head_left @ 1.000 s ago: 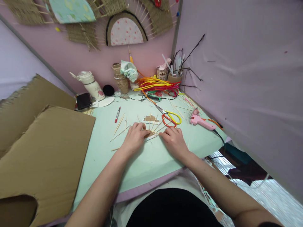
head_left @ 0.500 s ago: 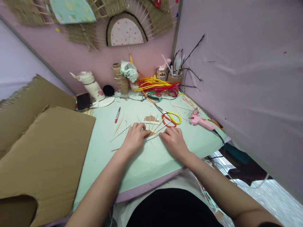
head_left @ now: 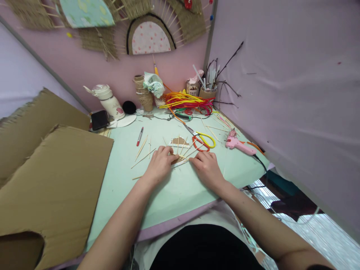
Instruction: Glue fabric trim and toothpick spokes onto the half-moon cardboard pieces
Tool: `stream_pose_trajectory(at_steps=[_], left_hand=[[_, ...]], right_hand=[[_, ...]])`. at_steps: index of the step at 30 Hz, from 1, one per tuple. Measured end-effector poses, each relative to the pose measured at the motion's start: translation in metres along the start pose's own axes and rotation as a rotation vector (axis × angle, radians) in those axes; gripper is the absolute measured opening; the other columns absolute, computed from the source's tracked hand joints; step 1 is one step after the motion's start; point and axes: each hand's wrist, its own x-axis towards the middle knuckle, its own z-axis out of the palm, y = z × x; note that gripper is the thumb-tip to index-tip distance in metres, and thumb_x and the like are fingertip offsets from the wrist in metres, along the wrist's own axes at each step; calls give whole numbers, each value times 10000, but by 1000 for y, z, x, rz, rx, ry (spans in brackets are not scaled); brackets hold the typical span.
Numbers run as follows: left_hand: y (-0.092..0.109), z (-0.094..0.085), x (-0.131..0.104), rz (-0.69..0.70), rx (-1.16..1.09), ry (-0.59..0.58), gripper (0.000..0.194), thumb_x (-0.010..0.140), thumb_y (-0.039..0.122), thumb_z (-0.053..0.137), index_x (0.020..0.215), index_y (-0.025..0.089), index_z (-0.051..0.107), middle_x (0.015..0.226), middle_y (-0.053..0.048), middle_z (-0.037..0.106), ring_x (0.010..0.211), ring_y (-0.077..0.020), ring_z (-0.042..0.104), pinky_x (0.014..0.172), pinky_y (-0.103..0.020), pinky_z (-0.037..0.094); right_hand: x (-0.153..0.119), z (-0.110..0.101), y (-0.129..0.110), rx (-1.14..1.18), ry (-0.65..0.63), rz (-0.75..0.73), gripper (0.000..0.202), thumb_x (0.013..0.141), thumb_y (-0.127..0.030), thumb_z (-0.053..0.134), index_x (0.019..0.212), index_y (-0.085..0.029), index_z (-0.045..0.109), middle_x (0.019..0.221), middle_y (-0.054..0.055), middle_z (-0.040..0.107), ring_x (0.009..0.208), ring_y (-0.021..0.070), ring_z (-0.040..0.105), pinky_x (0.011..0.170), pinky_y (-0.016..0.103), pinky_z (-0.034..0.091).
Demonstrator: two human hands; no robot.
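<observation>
On the pale green table, several thin wooden sticks point(head_left: 178, 144) fan out from a small cardboard piece point(head_left: 176, 160) with a white edge. My left hand point(head_left: 161, 161) is closed, thumb and fingers pressing the piece and the stick bases from the left. At the right end of a stick lying across the fan, my right hand point(head_left: 206, 167) is closed, its fingertips pinching that end. A second cardboard piece point(head_left: 179, 141) with a white border lies just behind, under the stick tips. Fingers partly hide the lower piece.
Scissors point(head_left: 201, 137) lie behind my right hand, with a pink glue gun point(head_left: 239, 145) farther right. Loose sticks point(head_left: 143, 159) and a marker point(head_left: 140, 136) are left of my hands. Large cardboard point(head_left: 64, 180) covers the left side. Bottle point(head_left: 111, 105), twine and colored cords point(head_left: 188, 100) stand or lie behind.
</observation>
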Motion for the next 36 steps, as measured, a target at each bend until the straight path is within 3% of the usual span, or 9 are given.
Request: stream_pose_trajectory(at_steps=[8, 10, 14, 17, 19, 21, 26, 31, 36], left_hand=[[0, 2, 0, 29, 2, 63, 260, 951, 208, 503, 1057, 273, 731, 1123, -89, 582, 1073, -270, 462, 896, -436, 429], [-2, -2, -1, 70, -31, 213, 273, 939, 168, 499, 1066, 261, 723, 1115, -92, 587, 1038, -250, 493, 881, -417, 449], [-8, -19, -7, 30, -153, 737, 347, 919, 94, 482, 1191, 229, 650, 1040, -84, 601, 962, -195, 557, 850, -356, 482], [-15, -27, -13, -20, -217, 929, 199, 899, 132, 574, 1061, 203, 665, 900, -51, 629, 831, -165, 584, 715, -291, 486], [-18, -28, -17, -14, -259, 938, 72, 887, 149, 609, 901, 199, 658, 790, -19, 633, 713, -139, 565, 654, -266, 470], [-19, -28, -18, -38, -275, 921, 100, 889, 178, 615, 792, 200, 631, 728, -3, 632, 655, -129, 549, 636, -260, 459], [-22, -29, -21, -197, -297, 891, 166, 892, 277, 599, 742, 208, 614, 685, 5, 641, 603, -126, 536, 607, -258, 426], [-30, -32, -28, -268, -298, 948, 425, 908, 376, 576, 533, 211, 462, 470, 38, 439, 463, -109, 386, 503, -265, 322], [-34, -39, -33, -320, -262, 991, 458, 966, 339, 476, 528, 206, 449, 475, 29, 441, 465, -106, 396, 520, -270, 312]], right_hand=[[0, 1, 1, 18, 14, 4, 179, 937, -115, 555, 917, -202, 711, 791, 35, 616, 821, 186, 479, 762, 326, 261], [0, 0, 0, 28, 20, 8, 182, 942, -124, 549, 923, -202, 712, 786, 33, 618, 817, 183, 487, 774, 325, 270], [-1, -5, -2, 51, 45, 33, 201, 954, -126, 522, 973, -199, 709, 818, 36, 640, 829, 171, 520, 808, 328, 285], [3, -16, 4, 55, 106, 65, 214, 957, -129, 510, 983, -202, 710, 832, 35, 657, 829, 168, 544, 804, 334, 285], [10, -27, 17, 10, 140, 115, 218, 960, -163, 505, 969, -210, 718, 832, 39, 665, 841, 182, 553, 800, 344, 280], [20, -38, 36, -93, 112, 208, 244, 961, -203, 485, 957, -222, 728, 845, 55, 673, 862, 208, 551, 792, 358, 272], [57, -54, 89, -332, -188, 544, 332, 944, -195, 408, 1009, -189, 734, 1057, 140, 696, 991, 284, 567, 782, 388, 293], [93, -42, 119, -340, -290, 649, 294, 917, -181, 447, 916, -136, 738, 949, 185, 721, 931, 301, 641, 797, 405, 360], [95, -49, 129, -292, -304, 668, 372, 970, -319, 389, 1066, -161, 713, 1063, 191, 715, 977, 297, 655, 779, 370, 409]])
